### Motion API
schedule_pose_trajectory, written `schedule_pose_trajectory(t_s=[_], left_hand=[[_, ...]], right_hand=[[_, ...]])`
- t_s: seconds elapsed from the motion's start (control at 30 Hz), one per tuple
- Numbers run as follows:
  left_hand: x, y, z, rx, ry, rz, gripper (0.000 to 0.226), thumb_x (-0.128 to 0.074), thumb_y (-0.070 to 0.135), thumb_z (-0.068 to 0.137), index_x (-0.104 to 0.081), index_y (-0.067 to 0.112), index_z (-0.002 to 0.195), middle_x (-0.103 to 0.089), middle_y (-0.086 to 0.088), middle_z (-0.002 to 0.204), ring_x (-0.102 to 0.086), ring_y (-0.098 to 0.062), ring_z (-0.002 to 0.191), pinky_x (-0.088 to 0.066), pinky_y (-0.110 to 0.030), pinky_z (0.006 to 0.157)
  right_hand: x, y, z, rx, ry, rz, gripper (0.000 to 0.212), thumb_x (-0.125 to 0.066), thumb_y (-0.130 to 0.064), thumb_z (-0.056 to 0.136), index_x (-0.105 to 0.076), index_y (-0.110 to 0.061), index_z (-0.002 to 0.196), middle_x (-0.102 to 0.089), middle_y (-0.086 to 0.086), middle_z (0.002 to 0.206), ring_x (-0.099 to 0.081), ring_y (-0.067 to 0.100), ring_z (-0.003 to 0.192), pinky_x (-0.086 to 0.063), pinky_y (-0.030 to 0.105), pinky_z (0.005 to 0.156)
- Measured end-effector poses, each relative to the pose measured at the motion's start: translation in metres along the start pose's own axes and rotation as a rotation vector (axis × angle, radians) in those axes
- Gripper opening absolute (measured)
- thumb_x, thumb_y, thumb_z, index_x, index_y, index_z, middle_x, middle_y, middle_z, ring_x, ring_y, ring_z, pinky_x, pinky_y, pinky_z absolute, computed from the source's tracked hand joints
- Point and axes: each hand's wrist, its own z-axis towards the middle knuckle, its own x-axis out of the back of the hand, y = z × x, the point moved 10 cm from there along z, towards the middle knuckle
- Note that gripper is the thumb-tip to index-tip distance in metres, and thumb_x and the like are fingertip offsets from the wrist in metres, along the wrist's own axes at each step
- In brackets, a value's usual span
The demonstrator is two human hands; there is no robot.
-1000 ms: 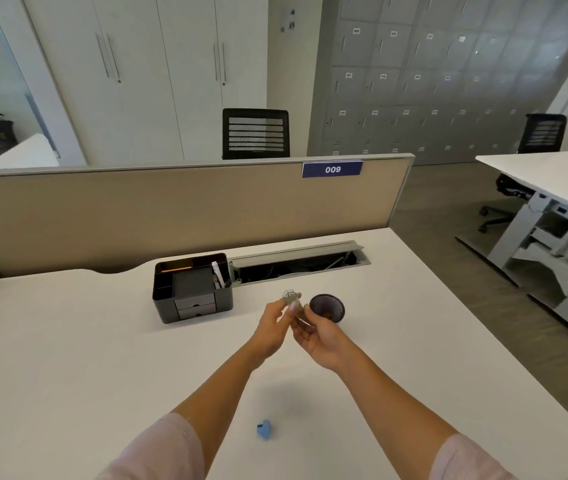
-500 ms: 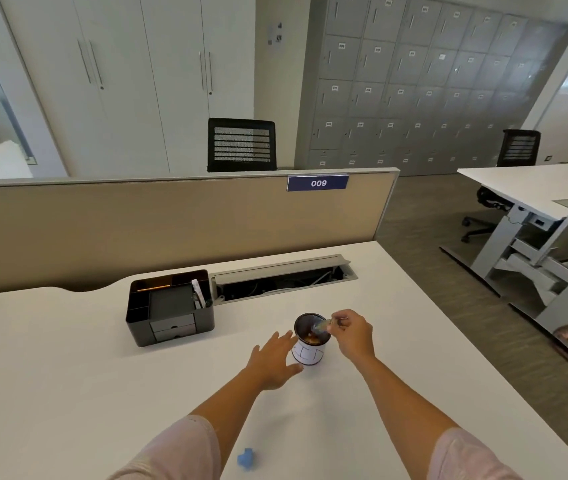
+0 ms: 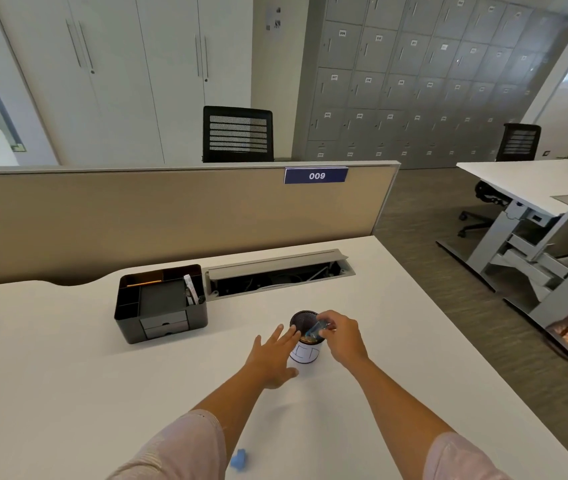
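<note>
A small round cup (image 3: 304, 353) with a dark inside and a white labelled wall stands on the white desk (image 3: 68, 375). My right hand (image 3: 343, 336) pinches a small clear, bluish object (image 3: 315, 330) just over the cup's mouth. My left hand (image 3: 272, 355) lies beside the cup on its left with straight, spread fingers, its fingertips at the cup's rim. What lies inside the cup is too small to tell.
A black desk organiser (image 3: 161, 303) stands to the back left, next to an open cable tray (image 3: 275, 275). A small blue piece (image 3: 240, 459) lies near the desk's front edge. A beige partition (image 3: 171, 216) closes off the back; the desk's right edge drops to the floor.
The two hands have parted from holding the small object together. The right hand carried it over the cup, and the left hand came down beside the cup. The camera moved closer.
</note>
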Motion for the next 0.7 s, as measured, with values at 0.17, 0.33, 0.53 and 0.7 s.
schedule_pose_trajectory(t_s=[0.17, 0.33, 0.53, 0.7], left_hand=[[-0.003, 0.002, -0.001, -0.009, -0.014, 0.013, 0.08, -0.047, 0.045, 0.097, 0.004, 0.021, 0.154, 0.009, 0.004, 0.164, 0.011, -0.02, 0.15, -0.005, -0.056, 0.119], [-0.002, 0.002, 0.0, -0.005, -0.02, 0.031, 0.08, -0.047, 0.046, 0.097, 0.003, 0.022, 0.154, 0.009, 0.005, 0.164, 0.011, -0.02, 0.15, -0.005, -0.056, 0.119], [-0.003, 0.0, 0.001, 0.003, -0.018, 0.021, 0.082, -0.048, 0.046, 0.096, 0.004, 0.023, 0.154, 0.009, 0.005, 0.164, 0.011, -0.02, 0.15, -0.005, -0.057, 0.119], [-0.001, -0.012, -0.004, 0.075, 0.06, -0.209, 0.083, -0.05, 0.046, 0.095, 0.005, 0.026, 0.154, 0.009, 0.006, 0.164, 0.006, -0.019, 0.151, -0.011, -0.055, 0.119]], right_hand=[[0.004, 0.001, -0.002, 0.007, 0.02, -0.001, 0.026, -0.065, 0.005, 0.085, -0.07, -0.013, 0.104, -0.065, 0.002, 0.092, -0.065, 0.023, 0.09, -0.049, 0.023, 0.075], [0.005, -0.003, -0.005, 0.025, 0.021, 0.002, 0.026, -0.065, 0.005, 0.085, -0.07, -0.012, 0.104, -0.067, 0.003, 0.094, -0.066, 0.022, 0.091, -0.05, 0.022, 0.075], [0.008, -0.009, -0.012, 0.047, 0.038, 0.016, 0.025, -0.064, 0.004, 0.087, -0.069, -0.012, 0.106, -0.07, 0.007, 0.101, -0.066, 0.021, 0.093, -0.051, 0.023, 0.077], [0.014, -0.009, -0.024, -0.049, 0.153, 0.266, 0.025, -0.066, -0.005, 0.089, -0.067, -0.012, 0.113, -0.069, 0.004, 0.104, -0.064, 0.016, 0.094, -0.044, 0.005, 0.066]])
